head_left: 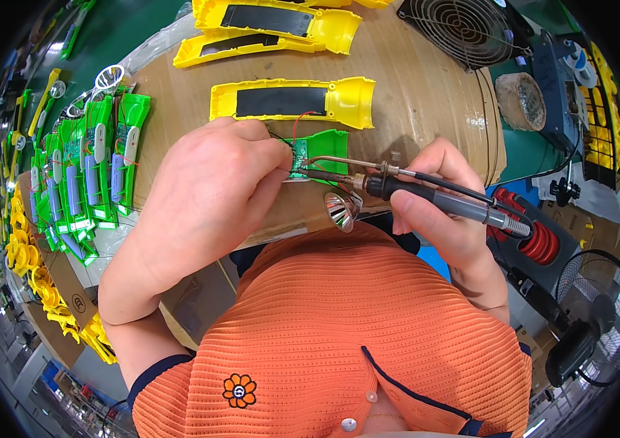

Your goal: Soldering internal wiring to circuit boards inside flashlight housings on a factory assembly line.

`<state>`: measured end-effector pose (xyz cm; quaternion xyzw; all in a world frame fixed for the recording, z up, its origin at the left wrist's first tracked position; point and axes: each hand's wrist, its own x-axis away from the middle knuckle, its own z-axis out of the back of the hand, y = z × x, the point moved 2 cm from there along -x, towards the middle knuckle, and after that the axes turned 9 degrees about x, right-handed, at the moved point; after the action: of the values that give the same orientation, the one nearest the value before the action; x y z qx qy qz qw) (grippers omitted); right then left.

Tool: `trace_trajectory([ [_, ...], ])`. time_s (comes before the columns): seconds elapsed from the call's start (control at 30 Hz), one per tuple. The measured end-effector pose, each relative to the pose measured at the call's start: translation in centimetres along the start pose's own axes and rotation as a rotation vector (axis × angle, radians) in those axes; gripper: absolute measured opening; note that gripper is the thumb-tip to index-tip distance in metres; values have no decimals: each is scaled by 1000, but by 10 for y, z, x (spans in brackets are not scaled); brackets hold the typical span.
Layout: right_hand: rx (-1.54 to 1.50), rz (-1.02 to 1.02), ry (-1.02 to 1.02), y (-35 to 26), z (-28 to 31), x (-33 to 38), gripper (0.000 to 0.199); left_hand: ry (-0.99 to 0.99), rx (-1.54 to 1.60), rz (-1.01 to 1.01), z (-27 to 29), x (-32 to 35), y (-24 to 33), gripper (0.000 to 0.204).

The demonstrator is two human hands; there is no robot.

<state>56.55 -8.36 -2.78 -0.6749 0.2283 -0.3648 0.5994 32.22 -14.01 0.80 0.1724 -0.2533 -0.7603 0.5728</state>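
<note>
The left hand (208, 193) is curled around the near end of a small green housing (322, 150) with a circuit board (299, 159) set in it, pinching it against the counter (427, 95). The right hand (445, 208) grips a soldering iron (412, 191) like a pen, its tip reaching toward nine o'clock and touching the board just beside the left fingertips. Red and black wires (303, 119) loop off the board. A shiny reflector cone (341, 209) sits at the counter's near edge, at six o'clock from the board.

The counter is covered in brown cardboard. At twelve o'clock from the hands lies a yellow shell (292, 100) with a dark panel, and more yellow shells (270, 29) lie beyond it. At nine o'clock stands a row of green assemblies (87, 171) (packed side by side). At two o'clock are a small fan (460, 29) and a sponge pad (521, 101); at four o'clock a red coiled iron stand (536, 237). Beyond is a workshop floor.
</note>
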Motion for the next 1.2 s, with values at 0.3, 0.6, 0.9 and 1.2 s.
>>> trace_trajectory([
  [0.3,-135,174,177,-3,17,-1,19,2,4,-1,-1,0,-1,6],
  [0.6,-284,265,311,22,41,-20,12,134,-101,28,26,-5,13,13],
  [0.9,-419,288,350,26,47,-19,11,-76,-407,-53,19,-27,-3,40],
  [1.2,-515,318,345,29,51,-21,6,-26,-241,-121,30,27,-11,63],
])
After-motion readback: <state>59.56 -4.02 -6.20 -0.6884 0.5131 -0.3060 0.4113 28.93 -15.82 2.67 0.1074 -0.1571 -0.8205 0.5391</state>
